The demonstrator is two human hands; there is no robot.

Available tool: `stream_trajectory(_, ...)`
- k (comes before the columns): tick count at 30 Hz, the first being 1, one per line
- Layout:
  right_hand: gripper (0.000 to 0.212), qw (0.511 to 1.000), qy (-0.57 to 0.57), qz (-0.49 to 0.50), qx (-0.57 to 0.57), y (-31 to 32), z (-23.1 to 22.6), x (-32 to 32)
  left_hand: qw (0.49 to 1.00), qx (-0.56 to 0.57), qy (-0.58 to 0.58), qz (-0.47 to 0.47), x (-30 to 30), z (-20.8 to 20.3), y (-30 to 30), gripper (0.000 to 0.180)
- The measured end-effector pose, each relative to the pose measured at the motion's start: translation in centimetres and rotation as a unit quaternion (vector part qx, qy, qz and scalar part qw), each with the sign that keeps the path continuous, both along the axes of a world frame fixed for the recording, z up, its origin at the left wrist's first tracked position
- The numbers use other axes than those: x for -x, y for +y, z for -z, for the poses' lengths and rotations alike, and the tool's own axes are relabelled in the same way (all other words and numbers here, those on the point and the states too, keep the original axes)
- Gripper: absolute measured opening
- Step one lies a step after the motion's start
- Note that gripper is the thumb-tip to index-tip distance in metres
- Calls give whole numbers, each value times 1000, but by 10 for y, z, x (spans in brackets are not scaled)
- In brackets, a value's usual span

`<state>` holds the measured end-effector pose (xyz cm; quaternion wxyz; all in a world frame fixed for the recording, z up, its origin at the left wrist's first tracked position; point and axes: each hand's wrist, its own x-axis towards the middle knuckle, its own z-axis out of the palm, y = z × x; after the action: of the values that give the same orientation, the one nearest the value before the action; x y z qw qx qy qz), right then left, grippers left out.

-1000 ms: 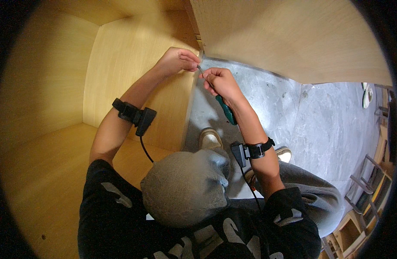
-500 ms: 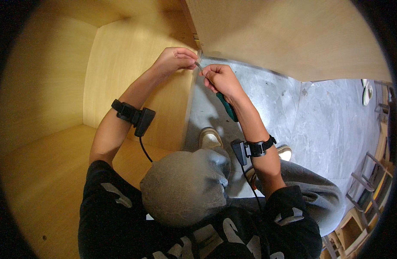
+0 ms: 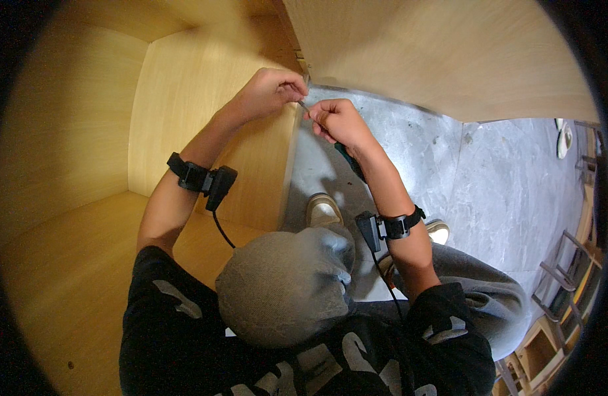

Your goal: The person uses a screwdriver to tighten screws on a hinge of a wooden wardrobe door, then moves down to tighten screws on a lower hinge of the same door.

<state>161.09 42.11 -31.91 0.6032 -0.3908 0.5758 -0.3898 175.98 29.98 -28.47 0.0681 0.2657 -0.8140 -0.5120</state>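
Note:
My right hand (image 3: 340, 122) is closed around a green-handled screwdriver (image 3: 345, 156). Its dark green handle juts out under my wrist, and a slim metal shaft shows ahead of my fingers, pointing up and left. Close by the tip, my left hand (image 3: 274, 91) has its fingers curled in a pinch; whatever they hold is too small or hidden to name. Both hands are at the front edge of a light wooden cabinet (image 3: 205, 125), just below a metal hinge (image 3: 301, 58) where a wooden door panel (image 3: 436, 53) meets it.
The door panel spans the upper right over a grey floor (image 3: 495, 185). My bent knee (image 3: 271, 284) and one shoe (image 3: 323, 210) are close to the cabinet's edge. Metal frames (image 3: 558, 274) and wooden pieces (image 3: 538, 350) stand at the far right.
My left hand has lifted slightly and its fingers have curled more. The right hand stays in nearly the same place, with less of the green handle showing.

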Motion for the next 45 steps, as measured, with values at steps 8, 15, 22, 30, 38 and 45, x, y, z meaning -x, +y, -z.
stream_trajectory(8,17,981,-182,57,-24,-3,-5,-1,995,-81,14,-48,3,5,-4,9)
stream_trajectory(15,17,979,-196,54,-21,-2,-9,3,962,-218,107,-120,-10,15,-13,13)
stream_trajectory(22,17,981,-186,51,-33,-3,-14,3,962,-224,105,-114,-11,13,-11,12)
stream_trajectory(30,16,993,-111,38,-31,0,-8,0,998,-49,-4,-26,0,2,-9,10)
stream_trajectory(38,20,862,-479,155,-56,-9,17,-15,811,-510,236,-163,7,59,7,21)
stream_trajectory(45,18,869,-445,216,-11,-14,28,-17,796,-492,231,-267,27,63,7,17)
